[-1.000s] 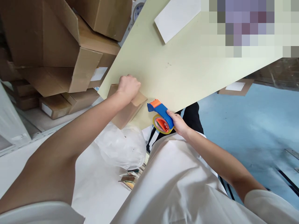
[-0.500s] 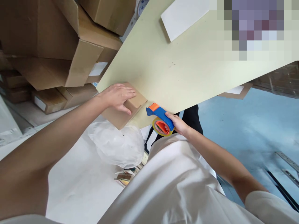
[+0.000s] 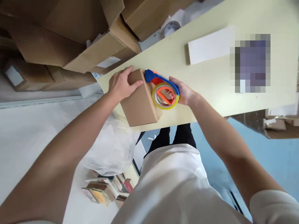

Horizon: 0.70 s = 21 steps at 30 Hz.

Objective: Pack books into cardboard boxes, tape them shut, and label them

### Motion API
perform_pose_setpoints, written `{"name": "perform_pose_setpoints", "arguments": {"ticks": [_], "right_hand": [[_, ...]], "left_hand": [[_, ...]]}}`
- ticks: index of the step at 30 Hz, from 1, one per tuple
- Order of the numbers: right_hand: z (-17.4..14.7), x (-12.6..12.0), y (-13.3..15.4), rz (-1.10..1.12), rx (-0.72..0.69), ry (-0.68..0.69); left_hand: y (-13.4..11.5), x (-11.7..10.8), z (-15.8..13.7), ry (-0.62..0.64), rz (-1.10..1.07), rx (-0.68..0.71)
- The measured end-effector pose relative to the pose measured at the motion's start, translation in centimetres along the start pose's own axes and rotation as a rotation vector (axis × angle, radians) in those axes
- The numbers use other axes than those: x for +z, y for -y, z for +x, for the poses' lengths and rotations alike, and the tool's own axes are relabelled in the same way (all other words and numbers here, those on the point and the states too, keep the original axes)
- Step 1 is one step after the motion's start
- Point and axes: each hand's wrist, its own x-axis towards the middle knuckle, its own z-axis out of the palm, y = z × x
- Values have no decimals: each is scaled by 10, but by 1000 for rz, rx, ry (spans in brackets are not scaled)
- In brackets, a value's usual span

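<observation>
A brown cardboard box (image 3: pixel 139 104) stands on the pale yellow table (image 3: pixel 198 81) near its left end. My left hand (image 3: pixel 122 82) grips the box's far left part, with the thumb on its top and the fingers around its edge. In my right hand (image 3: pixel 182 90) is a blue and orange tape dispenser (image 3: pixel 161 77), held by its handle. Its clear yellowish tape roll (image 3: pixel 165 106) faces me. The dispenser's front end lies against the far right edge of the box, though exact contact is hard to make out.
A flat white box (image 3: pixel 210 46) lies farther back on the table, with a pixelated patch to its right. Large open cartons (image 3: pixel 98 53) and a tape roll (image 3: pixel 172 27) are beyond the left edge. A white plastic bag (image 3: pixel 109 146) hangs below the table's near left corner.
The box has turned and now stands taller. My left hand has shifted its hold on it. My right hand has brought the tape dispenser up from the table's near edge to the box.
</observation>
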Motion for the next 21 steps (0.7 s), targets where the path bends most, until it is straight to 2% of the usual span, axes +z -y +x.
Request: {"name": "perform_pose_setpoints", "arguments": {"ticks": [2,5,7,9,14,18,21], "right_hand": [[7,-6,30,-113,24,0],[9,-9,48,-254,-12,-98],[5,-7,47,-328,-97,-162],[-2,-3,44,-406,-175,-168],[-24,2,40,-611,-148,-13],[-33,-13,36,-755,-183,-89],[-55,-34,19,-804,-170,-119]], "left_hand": [[-14,4,3,-104,-58,58],[-29,9,4,-139,-76,121],[-32,11,2,-143,-77,122],[-32,11,0,-151,-79,110],[-32,9,-2,-135,-85,89],[-34,9,-2,-119,-67,64],[-35,9,-3,-98,-46,52]]}}
